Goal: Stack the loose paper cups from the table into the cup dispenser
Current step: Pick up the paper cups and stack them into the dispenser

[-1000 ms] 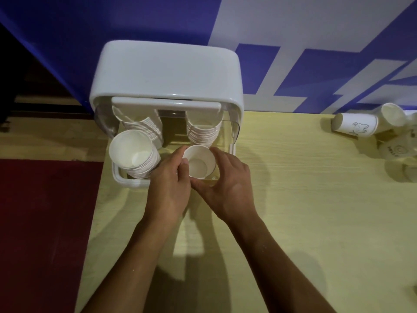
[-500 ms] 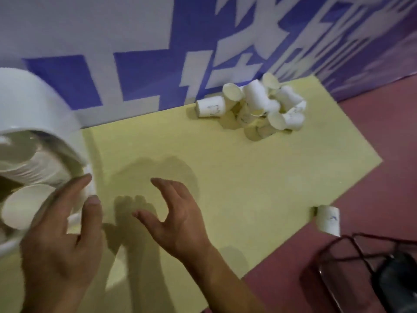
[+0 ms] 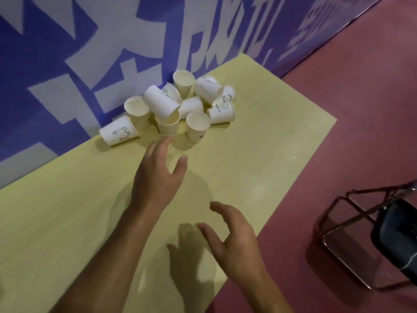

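Head view: a heap of loose paper cups [image 3: 180, 105] sits at the far side of the pale yellow table [image 3: 56, 222], pushed up against the blue-and-white patterned wall [image 3: 67, 41]. Most lie on their sides or lean on one another. At the left end, a cup with a small bear drawing [image 3: 118, 133] lies tipped over, and a cup lettered "HELLO" [image 3: 222, 114] rests on its side at the right of the heap.

The left hand [image 3: 158, 177] stretches toward the heap, fingers straight and spread, thumb held apart, holding nothing. Its fingertips [image 3: 168, 140] are just beside the nearest cup [image 3: 184, 142], though the blur makes it hard to say whether they touch it. The right hand [image 3: 232, 236] hovers lower over the near part of the table, fingers loosely curved and apart, empty as well.

On the red floor [image 3: 338, 109] to the right stands a dark chair with a metal frame [image 3: 372, 240].
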Demonstrator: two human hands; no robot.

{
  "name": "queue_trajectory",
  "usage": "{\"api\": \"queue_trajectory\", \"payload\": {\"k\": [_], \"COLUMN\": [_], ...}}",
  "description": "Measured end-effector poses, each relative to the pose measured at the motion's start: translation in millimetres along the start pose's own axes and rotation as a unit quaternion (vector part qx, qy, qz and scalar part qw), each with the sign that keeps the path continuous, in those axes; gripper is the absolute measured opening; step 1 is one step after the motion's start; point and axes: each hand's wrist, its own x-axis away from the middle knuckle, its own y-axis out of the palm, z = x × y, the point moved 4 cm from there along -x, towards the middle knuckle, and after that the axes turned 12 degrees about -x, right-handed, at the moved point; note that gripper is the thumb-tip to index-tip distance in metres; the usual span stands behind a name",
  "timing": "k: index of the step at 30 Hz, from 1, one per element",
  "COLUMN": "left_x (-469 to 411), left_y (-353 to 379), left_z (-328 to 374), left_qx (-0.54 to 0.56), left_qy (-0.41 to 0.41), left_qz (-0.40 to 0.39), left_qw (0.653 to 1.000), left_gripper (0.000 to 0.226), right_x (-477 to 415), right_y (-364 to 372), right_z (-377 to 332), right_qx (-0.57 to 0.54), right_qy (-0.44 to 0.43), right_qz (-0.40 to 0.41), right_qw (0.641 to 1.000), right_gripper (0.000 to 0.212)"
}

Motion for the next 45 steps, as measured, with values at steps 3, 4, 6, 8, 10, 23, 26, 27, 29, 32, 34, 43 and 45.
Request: {"api": "queue_trajectory", "payload": {"k": [3,4,6,8,10,23,26,27,29,32,34,43,45], "left_x": [-49.6,-63.2,-85.5,-102.0,-114.6,-69.0,-29.5,-18.4,-0.6,15.6,19.6,38.4,46.4], "left_y": [40.8,54.0,79.8,102.0,118.4,60.6,26.9,16.8,-1.0,-19.4,-28.7,-67.1,-79.9], "left_z": [20.5,25.2,32.9,37.9,40.4,27.5,4.0,-5.9,-26.1,-53.6,-68.9,-119.1,-127.2], "left_qx": [0.017,0.016,0.006,-0.005,-0.011,0.043,0.035,0.027,0.020,0.027,0.029,0.034,0.032], "left_qy": [0.012,0.005,-0.024,-0.051,-0.069,-0.101,-0.120,-0.131,-0.171,-0.216,-0.224,-0.216,-0.203], "left_qz": [0.032,0.036,0.019,0.005,0.008,0.091,0.091,0.093,0.089,0.087,0.098,0.130,0.144], "left_qw": [0.999,0.999,1.000,0.999,0.998,0.990,0.988,0.987,0.981,0.972,0.969,0.967,0.968], "left_gripper": [0.065,0.070,0.084,0.096,0.099,0.074,0.075,0.076,0.075,0.074,0.074,0.075,0.075], "right_x": [-19.5,-25.6,-37.0,-47.9,-59.5,-169.9,-209.8,-221.9,-243.3,-266.4,-277.4,-264.8,-247.9], "right_y": [-24.1,-30.4,-41.2,-49.7,-56.6,-50.1,-28.2,-17.3,10.5,53.2,73.7,90.8,87.4], "right_z": [21.9,27.1,36.1,44.6,51.3,20.6,-7.4,-16.4,-32.9,-48.3,-51.4,-72.4,-89.4], "right_qx": [-0.013,-0.018,-0.020,-0.027,-0.032,-0.077,-0.106,-0.110,-0.091,-0.013,0.025,-0.002,-0.014], "right_qy": [0.021,0.023,0.021,0.028,0.034,0.006,-0.024,-0.031,-0.036,-0.056,-0.045,-0.051,-0.078], "right_qz": [0.015,0.017,0.021,0.024,0.023,0.053,0.088,0.084,0.043,-0.009,-0.015,0.012,0.011], "right_qw": [1.000,0.999,0.999,0.999,0.999,0.996,0.990,0.990,0.994,0.998,0.999,0.999,0.997], "right_gripper": [0.047,0.046,0.046,0.045,0.045,0.041,0.036,0.039,0.060,0.099,0.108,0.083,0.081]}}
